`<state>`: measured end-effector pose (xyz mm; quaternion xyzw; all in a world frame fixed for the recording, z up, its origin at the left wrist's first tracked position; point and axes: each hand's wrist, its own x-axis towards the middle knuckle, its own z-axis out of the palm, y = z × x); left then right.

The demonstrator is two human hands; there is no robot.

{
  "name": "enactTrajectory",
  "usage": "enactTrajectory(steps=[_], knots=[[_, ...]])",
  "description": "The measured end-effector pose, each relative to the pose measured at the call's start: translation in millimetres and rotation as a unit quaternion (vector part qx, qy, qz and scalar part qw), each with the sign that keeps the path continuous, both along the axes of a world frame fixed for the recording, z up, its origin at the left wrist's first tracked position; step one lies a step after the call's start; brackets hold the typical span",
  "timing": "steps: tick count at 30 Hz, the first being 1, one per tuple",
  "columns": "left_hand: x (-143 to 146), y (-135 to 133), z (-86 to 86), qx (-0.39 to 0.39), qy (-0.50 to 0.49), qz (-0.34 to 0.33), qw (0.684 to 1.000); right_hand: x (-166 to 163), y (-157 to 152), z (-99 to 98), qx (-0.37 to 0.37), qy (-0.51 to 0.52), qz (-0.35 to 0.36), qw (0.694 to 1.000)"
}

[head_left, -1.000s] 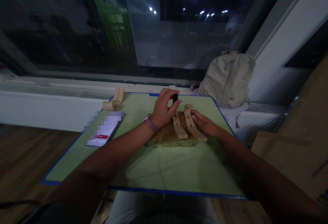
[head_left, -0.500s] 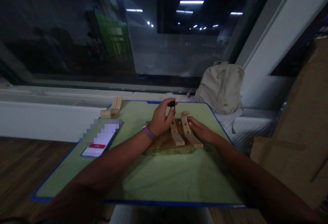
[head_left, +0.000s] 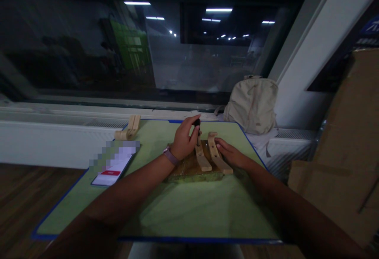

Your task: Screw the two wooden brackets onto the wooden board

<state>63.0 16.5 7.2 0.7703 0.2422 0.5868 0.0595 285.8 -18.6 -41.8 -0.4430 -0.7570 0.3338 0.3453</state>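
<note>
My left hand (head_left: 184, 139) is closed round the black handle of a small upright tool (head_left: 197, 123). Its tip points down at the left one of two curved wooden pieces (head_left: 202, 159). Both pieces lie on a plastic-wrapped wooden board (head_left: 186, 169) on the green mat (head_left: 177, 203). My right hand (head_left: 231, 153) rests beside the right wooden piece (head_left: 217, 156), fingers stretched against it, holding it down. A watch strap is on my left wrist.
A phone (head_left: 114, 164) lies on the mat's left part. Another pair of curved wooden pieces (head_left: 129, 128) sits at the mat's far left corner. A beige backpack (head_left: 251, 103) leans at the far right by the window. Cardboard boxes (head_left: 340, 152) stand to the right.
The view has tilted up and shifted a little. My left hand has kept its grip on the tool over the left wooden piece; my right hand has stayed by the right piece.
</note>
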Motion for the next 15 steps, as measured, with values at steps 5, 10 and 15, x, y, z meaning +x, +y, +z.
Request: enactTrajectory(steps=[5,10,15], knots=[[0.3,0.9,-1.4,-0.04,0.019,-0.043,0.998,1.8,1.1,-2.4,0.005,0.001,-0.003,1.0],[-0.2,0.8,2.6,0.007,0.025,-0.034,0.999,1.5,1.3,-2.6,0.001,0.005,0.002,1.0],[0.6,1.1,1.6,-0.005,0.029,-0.022,0.999,0.6,1.9,-3.1,0.005,0.017,0.006,1.0]])
